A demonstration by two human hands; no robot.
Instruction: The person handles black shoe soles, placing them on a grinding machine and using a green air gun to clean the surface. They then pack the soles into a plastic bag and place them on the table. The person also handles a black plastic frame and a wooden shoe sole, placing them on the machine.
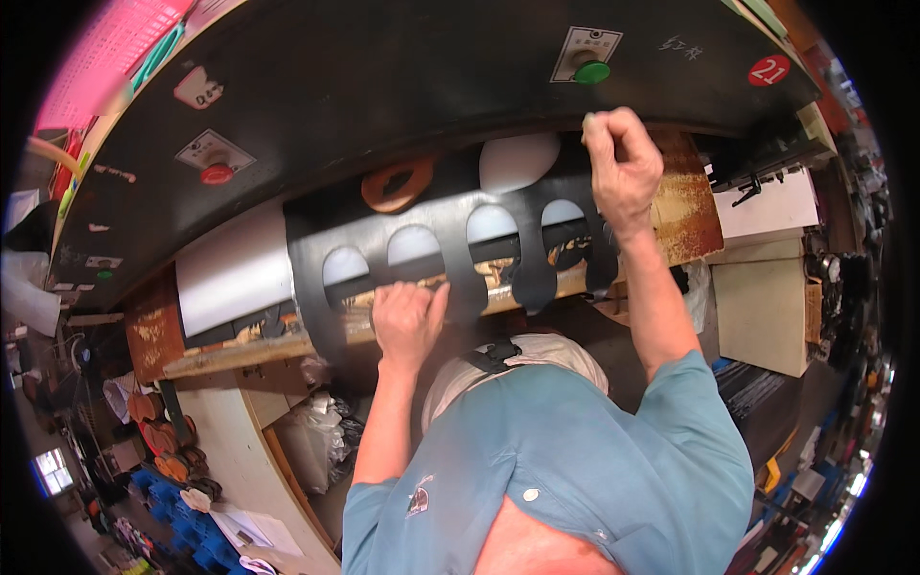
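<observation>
A black sheet of leather-like material [450, 222] lies across the worn work board, with a row of rounded cut-outs along its near side. My left hand [407, 321] is at that near edge, fingers curled down on a strip between cut-outs, thumb out to the side. Toward the far side of the sheet rests an orange-brown, ring-shaped cutting die [397, 184]. My right hand [625, 172] is raised past the sheet's right end, below a green push button [591, 72]. Its fingers are curled in; whatever they may hold is hidden.
A black machine beam [383, 81] spans the far side and carries a red button [217, 173]. White sheet material [235, 273] shows on the left of the board [690, 206]. Blue crates [187, 522] and several dies stand at lower left, a pale cabinet [762, 307] at right.
</observation>
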